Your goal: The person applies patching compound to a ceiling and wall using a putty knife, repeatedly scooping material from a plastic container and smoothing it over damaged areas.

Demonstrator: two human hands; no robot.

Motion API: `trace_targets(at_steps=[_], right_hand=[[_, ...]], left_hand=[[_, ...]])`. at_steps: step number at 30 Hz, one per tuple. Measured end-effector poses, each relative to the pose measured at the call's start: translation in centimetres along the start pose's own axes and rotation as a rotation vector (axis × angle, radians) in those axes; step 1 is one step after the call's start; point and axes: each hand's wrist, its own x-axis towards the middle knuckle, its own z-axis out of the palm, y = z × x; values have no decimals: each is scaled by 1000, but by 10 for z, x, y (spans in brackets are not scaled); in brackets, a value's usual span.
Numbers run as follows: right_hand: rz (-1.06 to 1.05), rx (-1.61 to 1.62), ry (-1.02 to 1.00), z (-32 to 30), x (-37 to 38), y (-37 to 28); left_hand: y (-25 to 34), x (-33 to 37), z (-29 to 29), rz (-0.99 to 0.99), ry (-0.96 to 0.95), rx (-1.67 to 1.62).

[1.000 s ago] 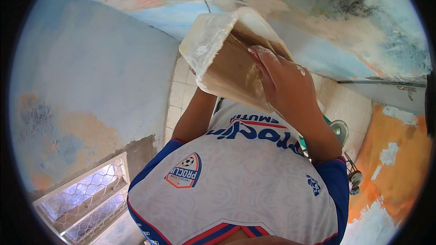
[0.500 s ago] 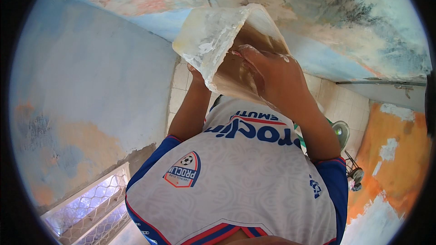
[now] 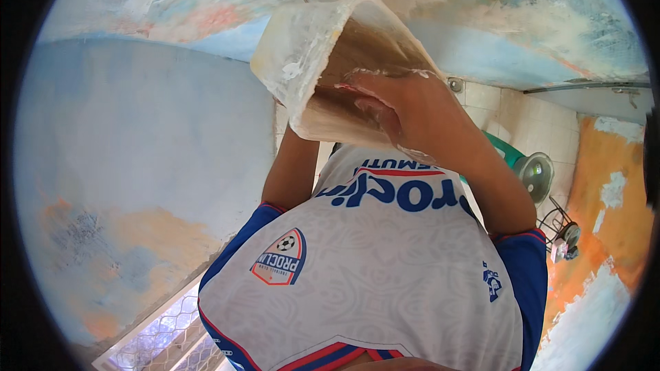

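Note:
A whitish rectangular plastic tub is held tilted in front of my chest, its open mouth turned toward the right. Dried white smears coat its rim and outer side. My left hand is almost wholly hidden behind the tub, supporting it from below; only the left forearm shows plainly. My right hand reaches inside the mouth with bent fingers, white paste on its skin. Whatever those fingers hold, if anything, is lost in the shadowed brownish interior.
A patchy painted wall rises just beyond the tub, and a bluish wall stands at left above a grilled window. At right are a green object with a round metal bowl, a dark wire stand and an orange wall.
The tub has shifted slightly left and up in the picture. My right hand has moved a little inside its mouth. More of the green object and bowl shows at right.

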Motion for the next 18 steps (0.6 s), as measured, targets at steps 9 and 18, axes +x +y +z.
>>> trace_targets(at_steps=[9, 18], right_hand=[[118, 158, -125, -27, -12, 13], [65, 291, -76, -54, -48, 40]], left_hand=[[-14, -3, 9, -17, 16, 47], [-39, 3, 21, 32, 48, 93]])
